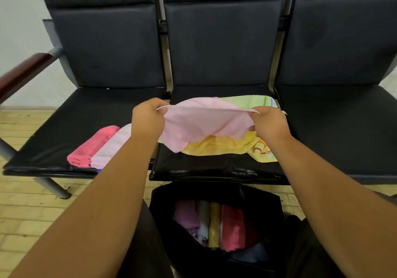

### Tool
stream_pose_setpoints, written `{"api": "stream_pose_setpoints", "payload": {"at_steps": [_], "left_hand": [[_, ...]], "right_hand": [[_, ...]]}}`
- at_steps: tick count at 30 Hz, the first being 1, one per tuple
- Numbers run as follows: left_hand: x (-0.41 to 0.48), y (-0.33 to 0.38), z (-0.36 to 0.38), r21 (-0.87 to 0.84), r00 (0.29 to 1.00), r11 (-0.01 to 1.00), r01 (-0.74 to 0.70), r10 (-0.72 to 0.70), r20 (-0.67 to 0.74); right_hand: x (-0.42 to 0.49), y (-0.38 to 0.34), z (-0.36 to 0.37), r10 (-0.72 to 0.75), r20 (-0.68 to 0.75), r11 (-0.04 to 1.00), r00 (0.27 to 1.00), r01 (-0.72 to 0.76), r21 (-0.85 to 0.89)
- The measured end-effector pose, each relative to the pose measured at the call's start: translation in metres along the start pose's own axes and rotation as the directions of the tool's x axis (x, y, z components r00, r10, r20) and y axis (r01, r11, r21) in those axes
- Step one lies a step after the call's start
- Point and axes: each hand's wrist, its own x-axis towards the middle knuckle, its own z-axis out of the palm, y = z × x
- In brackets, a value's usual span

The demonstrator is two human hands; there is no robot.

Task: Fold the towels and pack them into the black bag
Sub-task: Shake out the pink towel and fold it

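I hold a pale pink towel stretched above the middle seat. My left hand pinches its left corner and my right hand pinches its right corner. Under it lie a yellow towel and a light green towel, both unfolded. On the left seat sit two folded towels side by side, a hot pink one and a pale pink one. The black bag stands open on the floor below the middle seat, with several folded towels packed upright inside.
A row of three black padded seats fills the view, with a wooden armrest at the far left. A metal bench leg stands on the pale tiled floor.
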Motion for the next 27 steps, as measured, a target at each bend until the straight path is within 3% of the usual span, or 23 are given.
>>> {"api": "stream_pose_setpoints", "payload": {"at_steps": [3,7,13,21,27], "left_hand": [[-0.010,-0.002,-0.008,0.098,0.999,0.995,0.034,-0.032,-0.012],[-0.032,0.014,-0.028,0.008,0.996,1.000,0.012,-0.011,-0.089],[-0.046,0.061,-0.088,-0.349,0.972,0.936,-0.054,-0.030,-0.233],[-0.047,0.132,-0.189,-0.486,0.926,0.849,-0.206,0.009,-0.377],[-0.053,0.175,-0.260,-0.497,0.880,0.802,-0.331,0.071,-0.470]], "right_hand": [[-0.019,-0.016,-0.009,0.096,0.028,0.920,0.995,-0.099,0.378],[-0.047,-0.040,-0.032,0.028,-0.090,0.806,0.996,0.031,0.591],[-0.075,-0.093,-0.072,-0.181,-0.202,0.733,0.962,0.269,0.625],[-0.094,-0.190,-0.131,-0.316,-0.361,0.756,0.878,0.462,0.463],[-0.119,-0.246,-0.179,-0.403,-0.464,0.705,0.789,0.591,0.392]]}}
